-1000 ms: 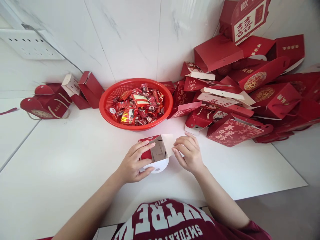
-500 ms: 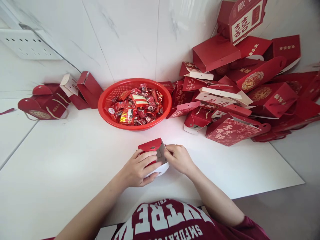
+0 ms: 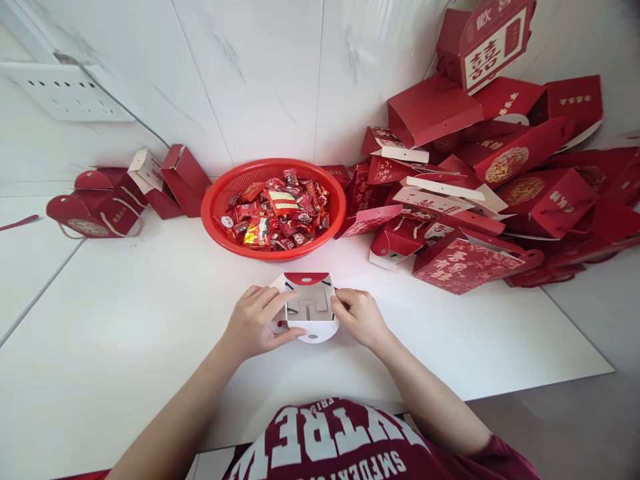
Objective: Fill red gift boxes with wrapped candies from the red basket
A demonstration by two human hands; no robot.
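Observation:
Between my hands a small red-and-white paper gift box (image 3: 314, 329) stands on the table with its top flaps spread, so its pale inside shows. My left hand (image 3: 255, 321) grips the box's left side, thumb along the near edge and fingers at the left wall. On the right wall, my right hand (image 3: 357, 317) pinches the edge with curled fingers. Just beyond the box sits a red plastic basket (image 3: 213, 235) full of wrapped candies (image 3: 285, 203).
A heap of red gift boxes (image 3: 455, 193) fills the right back of the white table (image 3: 135, 320). At the left back stand a few more red boxes (image 3: 100, 200). Behind are a tiled wall (image 3: 265, 73) and a socket strip (image 3: 70, 93) with a cable.
My left hand has drawn back to the left from over the box's opening. The box has turned a little, and its inside now shows fully. My right hand keeps its place.

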